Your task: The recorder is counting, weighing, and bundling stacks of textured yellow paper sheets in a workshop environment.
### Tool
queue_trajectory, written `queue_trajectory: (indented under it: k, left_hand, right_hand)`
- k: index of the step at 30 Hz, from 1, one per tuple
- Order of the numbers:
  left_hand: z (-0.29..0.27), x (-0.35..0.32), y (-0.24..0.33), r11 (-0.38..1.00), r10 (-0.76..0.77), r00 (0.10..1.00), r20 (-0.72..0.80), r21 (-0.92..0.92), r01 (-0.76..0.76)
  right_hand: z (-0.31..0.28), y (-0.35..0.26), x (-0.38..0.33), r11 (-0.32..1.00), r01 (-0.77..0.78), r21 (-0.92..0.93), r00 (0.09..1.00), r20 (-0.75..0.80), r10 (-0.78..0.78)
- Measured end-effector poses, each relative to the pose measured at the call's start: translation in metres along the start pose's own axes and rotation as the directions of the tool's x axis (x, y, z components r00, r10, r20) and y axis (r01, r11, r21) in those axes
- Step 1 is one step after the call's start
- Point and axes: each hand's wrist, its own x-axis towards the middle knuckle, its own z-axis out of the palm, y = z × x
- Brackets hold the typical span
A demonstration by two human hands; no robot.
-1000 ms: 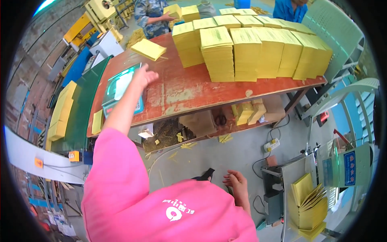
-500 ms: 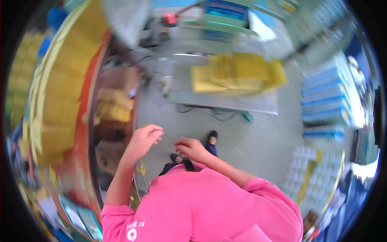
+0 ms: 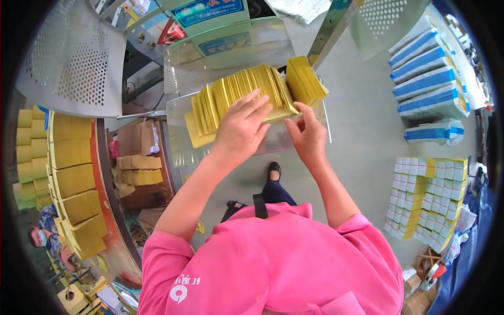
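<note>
A fanned row of yellow paper bundles (image 3: 231, 94) lies on a clear tray (image 3: 181, 152) in front of a green machine (image 3: 210, 21). My left hand (image 3: 241, 128) rests flat on the near end of the row, fingers spread over the bundles. My right hand (image 3: 307, 134) is at the row's right end, fingers curled against the edge of the bundles, just below a separate yellow stack (image 3: 305, 79). I cannot tell whether it grips a bundle.
A red table (image 3: 107, 210) on the left carries several tall yellow stacks (image 3: 73, 178); cardboard boxes (image 3: 137, 168) sit under it. A seated person (image 3: 47, 241) is at the lower left. Blue-and-white wrapped packs (image 3: 428, 79) and white-yellow stacked packets (image 3: 428, 202) stand on the right.
The view has swung from the red table round to the machine. Both my hands, earlier in the air, now rest on the yellow bundles on the tray.
</note>
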Motion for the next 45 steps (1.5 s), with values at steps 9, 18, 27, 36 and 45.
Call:
queue_trajectory:
  k: [9, 18, 27, 36, 45]
  left_hand:
    - [0.039, 0.032, -0.013, 0.986, -0.033, 0.990, 0.138, 0.166, 0.010]
    - [0.041, 0.032, -0.020, 0.994, -0.046, 0.990, 0.135, 0.109, 0.031]
    - [0.040, 0.031, -0.030, 0.995, 0.032, 0.992, 0.119, 0.095, -0.043]
    - [0.040, 0.043, -0.034, 0.983, 0.094, 0.979, 0.178, 0.142, -0.120]
    - [0.045, 0.056, -0.032, 0.975, 0.114, 0.957, 0.265, 0.156, -0.159]
  right_hand:
    - [0.012, 0.038, 0.037, 0.982, 0.180, -0.062, 0.970, -0.152, -0.187]
    - [0.009, 0.035, 0.039, 0.999, 0.004, 0.043, 0.976, -0.219, 0.006]
    - [0.022, 0.043, 0.034, 0.998, -0.055, 0.033, 0.955, -0.291, 0.063]
    - [0.034, 0.016, 0.030, 0.910, -0.220, 0.353, 0.886, -0.319, 0.338]
    - [0.047, 0.023, 0.024, 0.892, -0.087, 0.444, 0.885, -0.376, 0.273]
